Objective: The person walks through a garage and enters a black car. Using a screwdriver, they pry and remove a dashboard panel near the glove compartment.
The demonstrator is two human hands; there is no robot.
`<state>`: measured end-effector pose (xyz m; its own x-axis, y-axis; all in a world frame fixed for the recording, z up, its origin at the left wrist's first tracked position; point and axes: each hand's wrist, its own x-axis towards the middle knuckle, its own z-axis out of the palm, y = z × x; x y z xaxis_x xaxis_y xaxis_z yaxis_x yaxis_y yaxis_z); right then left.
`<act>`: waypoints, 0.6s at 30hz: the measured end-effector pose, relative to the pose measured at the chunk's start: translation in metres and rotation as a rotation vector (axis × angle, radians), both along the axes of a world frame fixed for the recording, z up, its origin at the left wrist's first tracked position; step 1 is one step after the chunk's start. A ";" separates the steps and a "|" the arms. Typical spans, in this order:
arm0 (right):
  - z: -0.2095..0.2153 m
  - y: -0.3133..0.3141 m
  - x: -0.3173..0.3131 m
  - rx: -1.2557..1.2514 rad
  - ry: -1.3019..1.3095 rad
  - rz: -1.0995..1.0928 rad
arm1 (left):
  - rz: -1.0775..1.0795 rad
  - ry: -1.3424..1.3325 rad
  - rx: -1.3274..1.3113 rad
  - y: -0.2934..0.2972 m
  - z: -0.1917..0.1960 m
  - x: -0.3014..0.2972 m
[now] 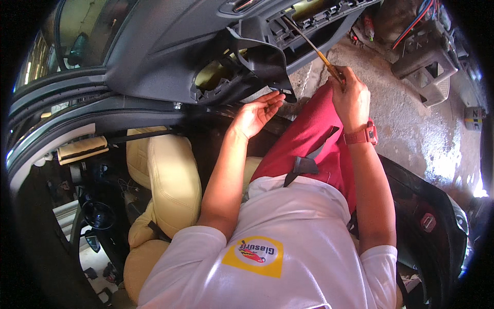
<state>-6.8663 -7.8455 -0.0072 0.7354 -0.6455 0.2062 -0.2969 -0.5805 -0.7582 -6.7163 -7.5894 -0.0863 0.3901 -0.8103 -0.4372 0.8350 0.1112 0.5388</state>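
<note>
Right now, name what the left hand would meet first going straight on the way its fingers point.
Probably the black trim just ahead; depth is unclear, so the left hand may already touch it.

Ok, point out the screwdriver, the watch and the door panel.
Screwdriver (325, 60): head view, on its handle.
Watch (359, 137): head view, on its strap.
Door panel (190, 44): head view, on its dark face.

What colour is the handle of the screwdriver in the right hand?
The screwdriver handle is orange-yellow; it shows best in the head view.
</note>
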 end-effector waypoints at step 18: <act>-0.006 0.009 0.007 -0.053 -0.147 0.061 | 0.028 -0.127 0.256 0.022 -0.026 -0.009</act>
